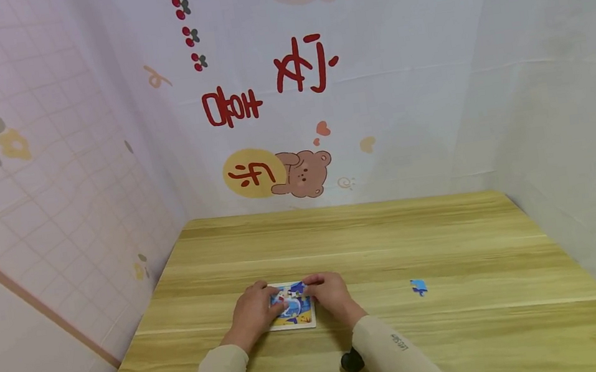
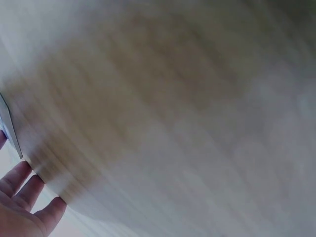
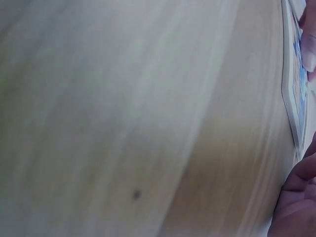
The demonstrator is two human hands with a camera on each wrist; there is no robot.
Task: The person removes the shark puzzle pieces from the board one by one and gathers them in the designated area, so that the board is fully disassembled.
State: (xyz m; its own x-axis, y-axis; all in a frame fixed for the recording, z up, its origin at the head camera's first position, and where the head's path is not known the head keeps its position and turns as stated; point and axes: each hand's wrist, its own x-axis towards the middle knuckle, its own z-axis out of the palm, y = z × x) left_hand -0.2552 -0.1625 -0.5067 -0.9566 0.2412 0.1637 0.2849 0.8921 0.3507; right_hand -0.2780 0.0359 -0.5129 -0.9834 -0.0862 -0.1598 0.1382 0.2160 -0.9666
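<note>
A small jigsaw puzzle [image 1: 295, 309] in a white-rimmed tray [image 1: 306, 326] lies flat on the table between both hands, its picture blue and yellow. My left hand [image 1: 255, 313] rests at the tray's left side, thumb and forefinger on the picture. In the left wrist view, the other fingers [image 2: 30, 190] extend down beside the tray's edge. At the upper right corner my right hand [image 1: 332, 294] pinches a dark blue puzzle piece [image 1: 298, 287] between thumb and forefinger. Whether that piece sits fully in its slot, I cannot tell. The right wrist view shows curled fingers [image 3: 296, 197] near the tray.
A loose light-blue puzzle piece [image 1: 419, 287] lies on the wood-grain table [image 1: 479, 313], to the right of my right hand. White printed cloth walls [image 1: 398, 85] stand behind and at both sides of the table. A black object [image 1: 352, 362] shows under the right wrist.
</note>
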